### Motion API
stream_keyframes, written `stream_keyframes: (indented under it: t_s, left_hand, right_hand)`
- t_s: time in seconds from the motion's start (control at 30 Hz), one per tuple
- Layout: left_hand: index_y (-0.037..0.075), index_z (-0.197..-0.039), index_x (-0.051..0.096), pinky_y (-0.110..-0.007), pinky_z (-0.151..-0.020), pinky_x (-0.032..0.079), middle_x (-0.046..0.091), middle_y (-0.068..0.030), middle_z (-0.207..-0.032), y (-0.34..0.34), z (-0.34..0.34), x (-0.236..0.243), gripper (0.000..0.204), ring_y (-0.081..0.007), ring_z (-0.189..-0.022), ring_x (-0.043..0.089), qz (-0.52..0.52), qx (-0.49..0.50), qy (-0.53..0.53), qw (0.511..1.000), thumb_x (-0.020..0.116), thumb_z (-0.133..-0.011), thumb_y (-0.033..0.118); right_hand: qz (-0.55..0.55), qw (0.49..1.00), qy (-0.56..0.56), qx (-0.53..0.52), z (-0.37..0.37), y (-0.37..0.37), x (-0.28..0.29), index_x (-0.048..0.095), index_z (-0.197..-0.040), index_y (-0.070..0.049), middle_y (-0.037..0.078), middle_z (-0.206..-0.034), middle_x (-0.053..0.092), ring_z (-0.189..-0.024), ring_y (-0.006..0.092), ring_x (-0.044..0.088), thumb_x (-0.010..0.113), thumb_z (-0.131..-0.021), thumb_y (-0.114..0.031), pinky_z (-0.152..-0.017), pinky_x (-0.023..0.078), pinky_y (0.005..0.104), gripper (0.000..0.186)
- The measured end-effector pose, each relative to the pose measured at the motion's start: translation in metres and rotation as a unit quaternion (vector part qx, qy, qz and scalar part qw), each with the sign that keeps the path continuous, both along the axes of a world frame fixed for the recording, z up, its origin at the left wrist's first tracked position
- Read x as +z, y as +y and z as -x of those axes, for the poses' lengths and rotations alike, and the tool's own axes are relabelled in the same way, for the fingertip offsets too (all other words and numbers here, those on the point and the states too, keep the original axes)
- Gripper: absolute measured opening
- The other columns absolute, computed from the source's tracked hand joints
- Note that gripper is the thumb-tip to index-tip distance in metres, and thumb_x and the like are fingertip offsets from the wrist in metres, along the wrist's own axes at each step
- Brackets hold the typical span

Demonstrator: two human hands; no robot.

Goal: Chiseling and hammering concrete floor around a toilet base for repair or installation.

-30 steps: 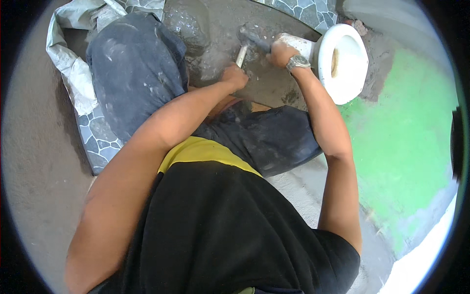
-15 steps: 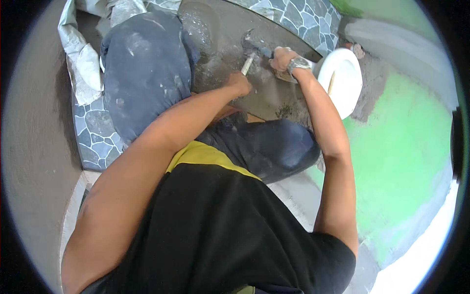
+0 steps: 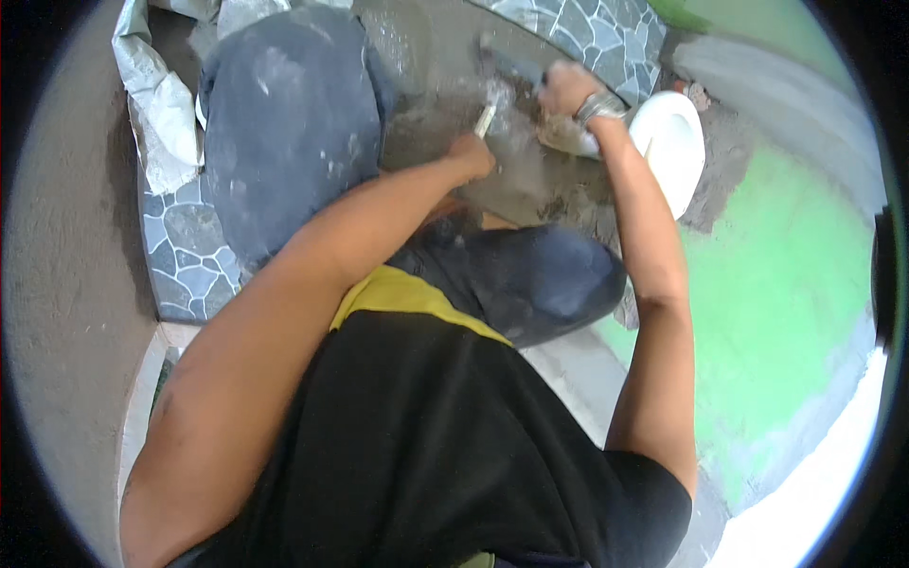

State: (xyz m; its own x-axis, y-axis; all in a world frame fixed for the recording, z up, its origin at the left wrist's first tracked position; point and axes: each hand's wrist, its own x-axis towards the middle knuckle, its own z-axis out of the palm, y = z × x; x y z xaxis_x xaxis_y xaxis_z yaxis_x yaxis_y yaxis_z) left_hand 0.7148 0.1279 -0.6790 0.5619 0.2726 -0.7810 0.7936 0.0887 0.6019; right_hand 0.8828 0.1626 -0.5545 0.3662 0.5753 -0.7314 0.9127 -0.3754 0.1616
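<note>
My left hand [image 3: 471, 157] is closed round a pale stick-like handle [image 3: 486, 121], whose far end is lost in whitish debris or splash on the wet grey cement floor [image 3: 421, 128]. Up and to the right of it, my blurred right hand [image 3: 568, 92] grips a dark-handled tool [image 3: 521, 68], apparently a hammer, with its dark head [image 3: 485, 52] just beyond the pale handle's end. A white ceramic toilet pan [image 3: 676, 170] lies right beside my right wrist.
Stone-patterned tiles [image 3: 606, 38] run behind the cement and along the left [image 3: 189, 237]. A crumpled pale sack [image 3: 156, 123] is left of my bent knee. Green-painted surface [image 3: 767, 312] spreads at right; a bare grey wall [image 3: 66, 284] borders the left.
Since half a second ago, my right hand and the dark tool have shifted up and slightly right, blurring. My left hand keeps its grip, slightly higher and further right; the view has shifted a little.
</note>
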Motion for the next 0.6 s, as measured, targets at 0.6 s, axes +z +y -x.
stream_keyframes:
  t_s: [0.6]
  left_hand:
    - [-0.012,-0.119,0.041,-0.039,-0.083,0.05,0.052,-0.0262,-0.117,-0.01,0.002,-0.019,0.059,-0.0352,-0.105,0.057,-0.019,-0.027,0.026,0.999,0.062,-0.078,0.024]
  right_hand:
    - [-0.306,0.949,-0.027,-0.076,0.015,0.019,0.026,0.061,-0.093,0.001,0.028,-0.09,0.062,-0.086,0.0414,0.061,0.053,-0.08,-0.033,-0.08,0.049,0.0447,0.037]
